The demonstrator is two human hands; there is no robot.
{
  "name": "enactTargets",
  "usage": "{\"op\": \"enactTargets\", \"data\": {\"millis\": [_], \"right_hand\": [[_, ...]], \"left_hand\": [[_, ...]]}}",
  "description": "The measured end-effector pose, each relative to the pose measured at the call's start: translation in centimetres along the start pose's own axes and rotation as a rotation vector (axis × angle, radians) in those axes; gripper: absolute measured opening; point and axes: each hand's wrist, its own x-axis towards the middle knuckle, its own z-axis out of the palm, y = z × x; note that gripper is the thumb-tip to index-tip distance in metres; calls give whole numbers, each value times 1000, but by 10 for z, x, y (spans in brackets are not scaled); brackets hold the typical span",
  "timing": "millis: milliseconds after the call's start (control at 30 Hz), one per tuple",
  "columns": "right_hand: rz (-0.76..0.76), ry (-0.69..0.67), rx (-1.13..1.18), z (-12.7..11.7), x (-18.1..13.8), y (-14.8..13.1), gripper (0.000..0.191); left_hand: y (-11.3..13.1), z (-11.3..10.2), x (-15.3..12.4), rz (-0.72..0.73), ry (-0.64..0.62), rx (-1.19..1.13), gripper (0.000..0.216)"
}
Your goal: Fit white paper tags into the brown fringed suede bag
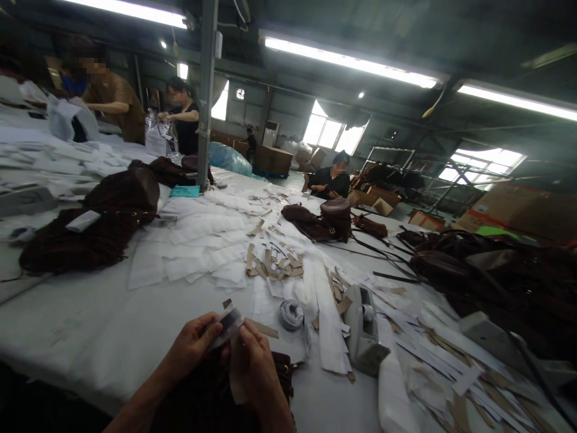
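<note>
Near the front edge of the table, my left hand (198,343) pinches one end of a thin, whitish wrapping strip (229,320). My right hand (259,355) is closed on the strip's other side, and a loose length hangs below its fingers. A darker flat piece shows through the strip, with a small brown tip sticking out at the top; I cannot make out what it is. Beneath both hands lies a dark brown bag (198,391), partly hidden by my forearms. Just right of my right hand sits a coiled grey-white roll (292,314).
A grey tape dispenser (366,331) stands to the right among brown and white card strips (274,258). White foam sheets (189,240) spread across the middle. Dark brown bags lie left (81,234), centre (320,219) and right (509,276). A metal post (206,96) rises behind; several people work farther back.
</note>
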Motion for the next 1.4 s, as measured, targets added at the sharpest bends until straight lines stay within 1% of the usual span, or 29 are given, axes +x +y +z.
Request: {"op": "enactTargets", "data": {"millis": [67,100,133,233,367,467,500,567,633,667,700,767,800,867,1000,1100,1167,1267,1333,1400], "right_hand": [[63,-133,55,-6,-6,2,41],[61,-159,74,-8,-8,3,40],[32,-147,78,-10,-10,4,39],[-65,-56,90,-10,-11,8,36],[-59,-10,138,-6,-11,13,35],[-59,5,93,-7,-12,15,38],[-49,-3,54,-8,-12,14,40],[-40,-15,-87,-10,-11,11,45],[-82,6,-306,-13,-9,7,48],[-130,33,-428,-13,-8,4,49],[-190,68,-549,-14,-7,2,50],[-299,147,-740,-15,-4,-1,49],[-330,173,-798,-15,-3,-3,48],[-338,178,-852,-16,-3,-5,46],[-281,129,-823,-17,-6,-12,40],[-239,73,-753,-18,-8,-17,37],[-217,54,-650,-21,-9,-17,40],[-148,93,-427,-30,-14,-11,51],[-114,86,-338,-38,-19,-7,46],[-121,47,-351,-46,-25,-6,36]], "left_hand": [[1,0,-2,13,-12,71,36],[3,1,-2,23,-24,109,36],[4,2,-3,34,-33,143,36],[11,9,-4,53,-42,204,35],[17,10,-5,40,-69,218,34],[19,5,-6,19,-57,150,31],[20,4,-5,9,-63,107,33],[20,2,-4,1,-119,11,39],[20,1,-1,-1,-198,-80,41],[19,2,0,-5,-220,-119,42],[17,2,2,-15,-220,-148,43],[14,4,4,-44,-181,-178,44],[13,4,4,-54,-161,-182,45],[11,4,5,-69,-140,-182,45],[11,3,5,-94,-130,-164,45],[12,2,5,-93,-114,-140,45],[13,2,4,-87,-103,-135,44],[15,-1,4,-92,-100,-143,45],[15,-3,4,-104,-102,-149,46],[16,-6,4,-118,-103,-154,47]]}}
